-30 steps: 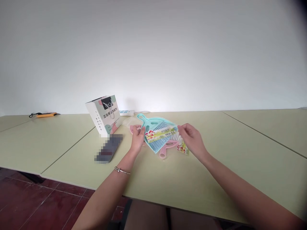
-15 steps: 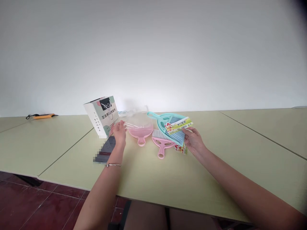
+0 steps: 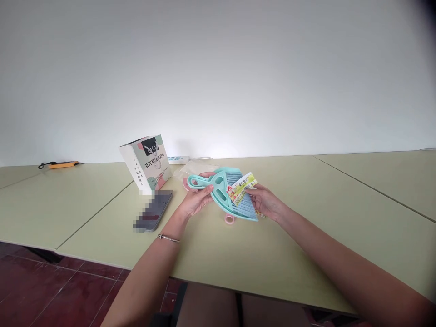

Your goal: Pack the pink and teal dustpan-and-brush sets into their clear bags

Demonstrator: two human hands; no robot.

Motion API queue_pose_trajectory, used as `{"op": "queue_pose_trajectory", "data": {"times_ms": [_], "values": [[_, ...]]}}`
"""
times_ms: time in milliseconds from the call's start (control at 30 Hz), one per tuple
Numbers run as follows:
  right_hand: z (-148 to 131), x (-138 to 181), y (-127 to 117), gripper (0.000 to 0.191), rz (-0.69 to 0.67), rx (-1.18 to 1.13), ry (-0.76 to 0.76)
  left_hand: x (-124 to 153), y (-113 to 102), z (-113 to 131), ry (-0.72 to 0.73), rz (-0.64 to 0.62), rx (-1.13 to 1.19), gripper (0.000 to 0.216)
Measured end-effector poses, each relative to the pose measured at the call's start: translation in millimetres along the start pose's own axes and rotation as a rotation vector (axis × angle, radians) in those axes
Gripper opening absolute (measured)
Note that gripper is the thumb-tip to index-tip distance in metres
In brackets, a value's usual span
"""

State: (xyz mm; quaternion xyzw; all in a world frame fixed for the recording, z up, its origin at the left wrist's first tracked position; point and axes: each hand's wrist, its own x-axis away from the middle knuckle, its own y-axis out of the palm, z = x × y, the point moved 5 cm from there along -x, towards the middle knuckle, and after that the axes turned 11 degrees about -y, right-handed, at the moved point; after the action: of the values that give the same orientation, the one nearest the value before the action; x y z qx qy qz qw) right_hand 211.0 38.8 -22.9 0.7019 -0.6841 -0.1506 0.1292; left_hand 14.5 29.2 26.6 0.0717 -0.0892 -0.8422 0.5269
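Note:
Both my hands hold a small teal dustpan-and-brush set [image 3: 225,193] just above the pale green table [image 3: 259,254]. My left hand [image 3: 195,200] is closed round its teal handle. My right hand [image 3: 264,202] grips the far end by the blue bristles, next to a yellow-green paper label [image 3: 241,187]. Under the teal set lie a pink brush, of which only the handle ring [image 3: 229,220] shows, and a pink dustpan [image 3: 186,182], mostly hidden. A clear plastic wrapper [image 3: 190,168] lies behind them.
A printed cardboard box [image 3: 146,163] stands left of the hands, a phone [image 3: 153,215] flat in front of it. A white power strip [image 3: 179,160] lies by the wall, an orange tool [image 3: 63,164] far left. The table's front edge runs close to my lap.
My left hand let go of the clear wrapper and came right to grip the teal handle. My right hand brought the teal set back left, over the pink brush.

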Motion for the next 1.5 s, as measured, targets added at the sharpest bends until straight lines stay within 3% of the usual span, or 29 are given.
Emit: {"op": "queue_pose_trajectory", "data": {"times_ms": [100,167,200,233,300,367,433,500,667,800,900,1000,1067,1167,1300,1367,1500], "values": [[-12,-6,-31,0.027,0.308,0.163,-0.110,-1,-2,0,0.042,0.034,0.023,0.048],[-33,-3,-44,0.037,0.502,0.377,-0.344,-2,-1,0,0.070,0.040,0.026,0.049],[-44,1,-42,0.039,0.512,0.498,-0.498,-3,1,-1,0.074,0.027,0.018,0.049],[-53,5,-33,0.039,0.443,0.622,-0.652,-2,3,-2,0.071,0.008,0.006,0.050],[-61,15,-3,0.031,0.137,0.842,-0.887,-1,7,-4,0.060,-0.026,-0.029,0.051],[-57,26,24,0.024,-0.167,1.008,-0.971,1,12,-4,0.067,-0.063,-0.078,0.050],[-51,33,39,0.024,-0.333,1.092,-0.982,4,20,-1,0.113,-0.111,-0.145,0.048],[-49,37,44,0.024,-0.363,1.108,-1.002,7,27,4,0.188,-0.129,-0.209,0.043],[-57,41,45,0.019,-0.129,1.057,-1.143,8,29,16,0.345,0.007,-0.218,0.035],[-58,49,52,0.014,-0.039,0.995,-1.195,15,32,25,0.513,0.031,-0.372,0.028],[-56,53,56,0.008,-0.152,0.941,-1.159,28,43,33,0.681,-0.011,-0.564,0.029],[-52,55,62,0.009,-0.390,0.902,-1.105,37,56,34,0.711,-0.113,-0.720,0.040],[-53,56,62,0.014,-0.426,0.917,-1.113,40,62,33,0.730,-0.129,-0.860,0.039],[-62,57,56,0.013,-0.274,0.964,-1.220,43,57,38,0.899,0.023,-0.990,0.028],[-78,57,41,0.014,0.036,0.968,-1.388,45,24,43,1.086,0.466,-0.893,0.033],[-76,52,36,0.016,0.027,1.051,-1.412,42,10,40,1.104,0.628,-0.887,0.036],[-49,25,26,0.016,-0.222,1.358,-1.276,32,-6,29,1.056,0.748,-0.960,0.029]]}}
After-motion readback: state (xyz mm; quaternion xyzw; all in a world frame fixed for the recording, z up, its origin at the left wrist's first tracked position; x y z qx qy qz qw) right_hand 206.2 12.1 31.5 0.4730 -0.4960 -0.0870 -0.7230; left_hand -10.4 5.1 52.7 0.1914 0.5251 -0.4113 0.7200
